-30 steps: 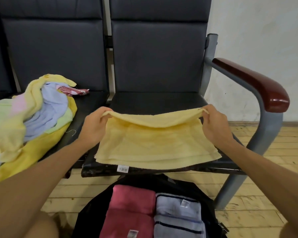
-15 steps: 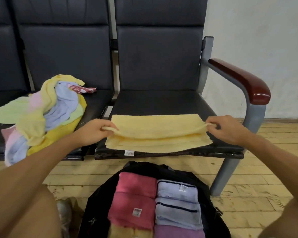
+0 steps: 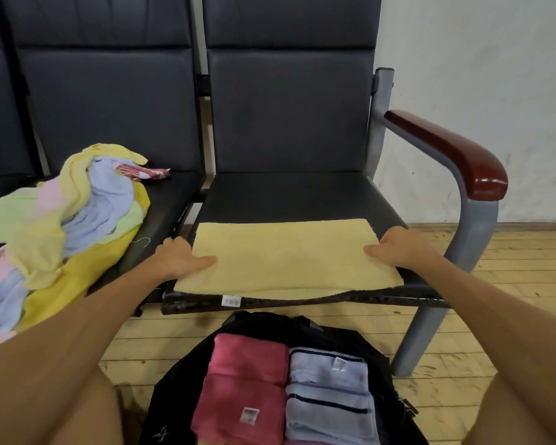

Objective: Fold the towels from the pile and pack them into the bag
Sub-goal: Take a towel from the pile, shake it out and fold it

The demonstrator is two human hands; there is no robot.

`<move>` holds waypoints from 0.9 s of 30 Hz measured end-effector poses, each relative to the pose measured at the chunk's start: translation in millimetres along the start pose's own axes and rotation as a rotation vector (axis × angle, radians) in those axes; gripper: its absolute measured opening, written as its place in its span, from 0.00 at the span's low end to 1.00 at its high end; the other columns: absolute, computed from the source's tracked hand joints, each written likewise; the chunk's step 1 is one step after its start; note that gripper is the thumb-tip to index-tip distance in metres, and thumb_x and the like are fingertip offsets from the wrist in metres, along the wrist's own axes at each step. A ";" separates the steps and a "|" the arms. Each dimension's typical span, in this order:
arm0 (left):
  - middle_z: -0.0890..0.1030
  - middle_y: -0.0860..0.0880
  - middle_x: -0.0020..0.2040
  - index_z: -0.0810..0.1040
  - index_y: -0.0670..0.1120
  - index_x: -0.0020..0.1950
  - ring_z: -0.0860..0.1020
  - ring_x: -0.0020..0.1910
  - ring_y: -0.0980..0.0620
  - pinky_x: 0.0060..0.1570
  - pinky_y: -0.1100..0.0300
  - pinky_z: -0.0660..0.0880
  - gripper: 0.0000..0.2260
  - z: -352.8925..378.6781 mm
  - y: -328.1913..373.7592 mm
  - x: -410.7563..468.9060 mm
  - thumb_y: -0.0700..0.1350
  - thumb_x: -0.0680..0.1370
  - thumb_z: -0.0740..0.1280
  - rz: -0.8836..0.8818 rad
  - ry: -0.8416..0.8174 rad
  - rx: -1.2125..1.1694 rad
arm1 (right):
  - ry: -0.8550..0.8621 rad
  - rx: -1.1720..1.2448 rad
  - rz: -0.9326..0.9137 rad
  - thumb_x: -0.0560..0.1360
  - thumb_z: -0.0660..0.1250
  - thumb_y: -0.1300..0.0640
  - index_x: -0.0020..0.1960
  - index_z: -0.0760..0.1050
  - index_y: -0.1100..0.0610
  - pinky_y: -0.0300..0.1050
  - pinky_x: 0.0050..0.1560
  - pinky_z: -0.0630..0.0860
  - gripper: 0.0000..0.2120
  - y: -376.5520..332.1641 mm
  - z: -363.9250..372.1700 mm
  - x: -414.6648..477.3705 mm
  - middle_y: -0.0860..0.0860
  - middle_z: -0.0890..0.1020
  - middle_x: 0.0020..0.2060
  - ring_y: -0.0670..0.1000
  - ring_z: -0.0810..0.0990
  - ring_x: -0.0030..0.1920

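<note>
A row of dark padded seats (image 3: pixel 289 117) on a grey metal frame carries a loose pile of pastel towels (image 3: pixel 65 226) on the left seat. A folded pale yellow terry towel (image 3: pixel 286 255) lies flat along the right seat's front edge. On the floor below, an open black fabric bag (image 3: pixel 270 324) holds folded pink towels (image 3: pixel 244 380) beside folded light-blue towels (image 3: pixel 328 390). The left hand (image 3: pixel 178 256) and right hand (image 3: pixel 397 248) grip the yellow towel's opposite short edges, thumbs on top.
</note>
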State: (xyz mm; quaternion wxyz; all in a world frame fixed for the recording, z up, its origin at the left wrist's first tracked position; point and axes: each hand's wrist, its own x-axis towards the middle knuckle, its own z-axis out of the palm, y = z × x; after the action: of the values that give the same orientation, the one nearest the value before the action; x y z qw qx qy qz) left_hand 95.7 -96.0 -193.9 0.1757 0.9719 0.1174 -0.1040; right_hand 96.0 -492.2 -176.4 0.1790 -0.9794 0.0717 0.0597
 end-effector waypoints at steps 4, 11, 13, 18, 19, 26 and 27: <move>0.74 0.44 0.60 0.69 0.39 0.68 0.73 0.58 0.46 0.55 0.55 0.70 0.22 2.4 18.8 -8.0 0.52 0.80 0.64 0.006 -0.028 -0.223 | -0.025 0.115 0.059 0.77 0.68 0.50 0.51 0.73 0.59 0.43 0.42 0.72 0.13 -17.7 8.9 6.2 0.51 0.77 0.42 0.49 0.75 0.40; 0.78 0.41 0.50 0.71 0.37 0.63 0.78 0.46 0.46 0.39 0.53 0.76 0.17 -33.9 30.6 -29.9 0.42 0.77 0.69 -0.119 -0.066 -0.999 | -0.203 0.417 0.132 0.70 0.76 0.53 0.66 0.67 0.58 0.52 0.57 0.74 0.30 -43.0 12.9 9.9 0.54 0.74 0.57 0.55 0.74 0.57; 0.79 0.40 0.52 0.71 0.40 0.60 0.80 0.47 0.46 0.38 0.53 0.77 0.18 -45.0 31.7 -34.1 0.42 0.74 0.73 -0.110 -0.059 -1.100 | -0.282 0.496 0.130 0.70 0.76 0.52 0.63 0.70 0.57 0.53 0.54 0.77 0.26 -47.4 11.9 8.1 0.54 0.77 0.56 0.56 0.76 0.56; 0.81 0.38 0.54 0.73 0.41 0.63 0.83 0.47 0.44 0.39 0.54 0.81 0.19 -57.0 64.7 -43.1 0.44 0.75 0.72 0.008 -0.085 -1.159 | -0.352 0.664 0.141 0.79 0.67 0.53 0.60 0.72 0.59 0.47 0.38 0.77 0.13 -51.9 7.0 -3.3 0.56 0.81 0.51 0.54 0.81 0.48; 0.81 0.38 0.55 0.74 0.42 0.61 0.82 0.50 0.44 0.43 0.53 0.81 0.16 -55.7 75.2 -43.3 0.44 0.75 0.71 0.032 -0.090 -1.126 | -0.348 0.681 0.149 0.79 0.66 0.55 0.61 0.72 0.59 0.47 0.38 0.77 0.14 -50.9 6.4 -3.8 0.56 0.81 0.51 0.54 0.82 0.48; 0.76 0.42 0.43 0.79 0.38 0.51 0.75 0.37 0.48 0.35 0.57 0.72 0.08 -26.7 155.7 -51.4 0.38 0.75 0.64 0.191 -0.113 -0.812 | -0.374 0.810 0.160 0.79 0.64 0.64 0.66 0.71 0.64 0.46 0.33 0.80 0.16 -40.7 3.7 -3.7 0.57 0.84 0.49 0.54 0.85 0.45; 0.74 0.43 0.41 0.79 0.38 0.48 0.73 0.37 0.48 0.36 0.55 0.70 0.07 -19.3 164.5 -51.1 0.38 0.75 0.63 0.214 -0.131 -0.761 | -0.383 0.836 0.165 0.79 0.64 0.64 0.64 0.73 0.65 0.46 0.35 0.81 0.15 -39.7 3.1 -3.6 0.57 0.85 0.48 0.54 0.86 0.45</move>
State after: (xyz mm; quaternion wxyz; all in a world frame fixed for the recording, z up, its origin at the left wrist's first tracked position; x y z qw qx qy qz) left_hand 93.7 -248.5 -111.6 0.5401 0.8354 0.0344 -0.0961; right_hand 98.7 -453.9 -165.1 0.5630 -0.7855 0.1328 0.2197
